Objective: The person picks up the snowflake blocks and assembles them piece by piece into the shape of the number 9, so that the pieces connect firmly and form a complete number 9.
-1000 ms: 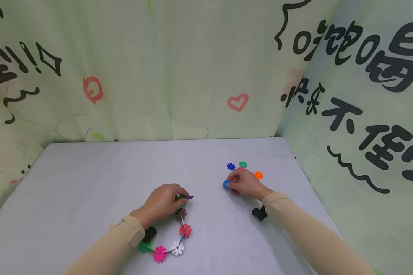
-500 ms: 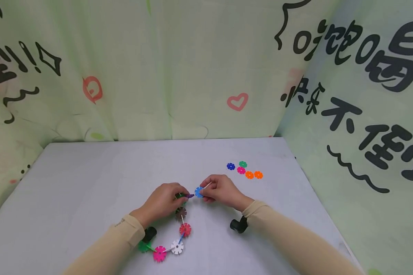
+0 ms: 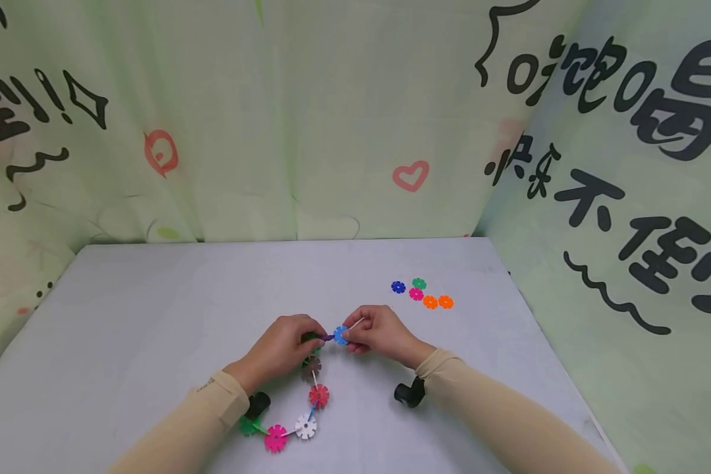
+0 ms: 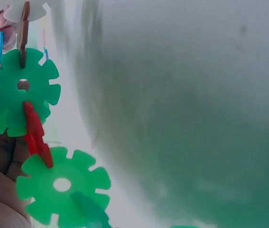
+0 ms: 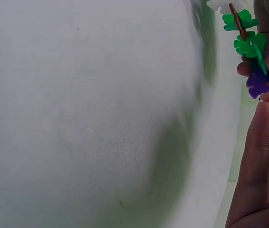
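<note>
In the head view my left hand (image 3: 287,343) grips the upper end of a chain of slotted plastic snowflake discs, by a green disc. A purple disc (image 3: 328,338) juts from its fingertips. The chain curves down past a brown disc (image 3: 311,367), red disc (image 3: 318,395), white disc (image 3: 305,426) and pink disc (image 3: 276,438). My right hand (image 3: 382,334) pinches a light blue disc (image 3: 340,335), its edge at the purple disc. Whether their slots engage is unclear. In the right wrist view, fingers mostly hide the blue disc; green links show in the left wrist view.
Several loose discs lie at the back right of the white table (image 3: 172,303): a dark blue disc (image 3: 398,287), a green disc (image 3: 419,284), a magenta disc (image 3: 416,294) and two orange ones. Printed curtains (image 3: 332,118) stand behind and beside the table.
My right hand has carried the light blue disc leftward from beside the loose discs to the purple disc at the chain's end. My left hand has stayed nearly still.
</note>
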`<state>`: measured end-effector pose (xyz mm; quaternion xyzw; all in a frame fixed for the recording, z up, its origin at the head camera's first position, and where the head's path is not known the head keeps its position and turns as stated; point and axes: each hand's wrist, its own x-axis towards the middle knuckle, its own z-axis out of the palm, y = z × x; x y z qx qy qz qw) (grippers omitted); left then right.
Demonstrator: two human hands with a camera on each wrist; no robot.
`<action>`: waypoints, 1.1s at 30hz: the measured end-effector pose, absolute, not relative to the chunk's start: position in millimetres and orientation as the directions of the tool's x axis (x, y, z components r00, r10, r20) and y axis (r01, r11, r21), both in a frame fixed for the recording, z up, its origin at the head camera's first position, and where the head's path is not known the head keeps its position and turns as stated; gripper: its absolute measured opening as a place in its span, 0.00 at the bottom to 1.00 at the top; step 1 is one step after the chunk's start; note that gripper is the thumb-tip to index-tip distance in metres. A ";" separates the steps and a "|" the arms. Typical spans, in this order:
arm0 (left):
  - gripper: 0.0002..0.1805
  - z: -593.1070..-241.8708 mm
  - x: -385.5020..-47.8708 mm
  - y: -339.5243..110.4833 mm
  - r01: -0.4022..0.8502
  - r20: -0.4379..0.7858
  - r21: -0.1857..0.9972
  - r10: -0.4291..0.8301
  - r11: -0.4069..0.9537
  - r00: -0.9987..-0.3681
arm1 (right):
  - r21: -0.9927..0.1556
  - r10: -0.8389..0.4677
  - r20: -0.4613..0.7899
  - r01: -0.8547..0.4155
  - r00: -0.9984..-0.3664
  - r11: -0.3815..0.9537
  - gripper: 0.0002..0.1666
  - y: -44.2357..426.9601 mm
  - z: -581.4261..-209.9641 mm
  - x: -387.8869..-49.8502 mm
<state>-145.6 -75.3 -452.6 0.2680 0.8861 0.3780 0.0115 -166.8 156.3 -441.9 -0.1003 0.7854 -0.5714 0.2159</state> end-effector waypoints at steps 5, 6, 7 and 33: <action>0.05 -450.7 -145.0 -74.0 0.472 0.187 0.685 0.492 0.555 -0.850 | -0.952 -0.424 -0.207 0.083 -0.882 0.294 0.10 156.2 -441.8 -166.0; 0.05 -450.1 -145.0 -73.8 0.471 0.189 0.690 0.492 0.549 -0.850 | -0.954 -0.422 -0.207 0.085 -0.883 0.289 0.09 156.1 -441.6 -166.0; 0.05 -449.3 -144.9 -73.6 0.472 0.194 0.693 0.490 0.544 -0.850 | -0.955 -0.418 -0.205 0.088 -0.885 0.283 0.09 155.9 -441.1 -166.0; 0.11 -444.2 -146.8 -70.7 0.406 0.111 0.703 0.474 0.584 -0.874 | -0.952 -0.393 -0.247 0.146 -0.886 0.268 0.11 151.2 -441.6 -166.9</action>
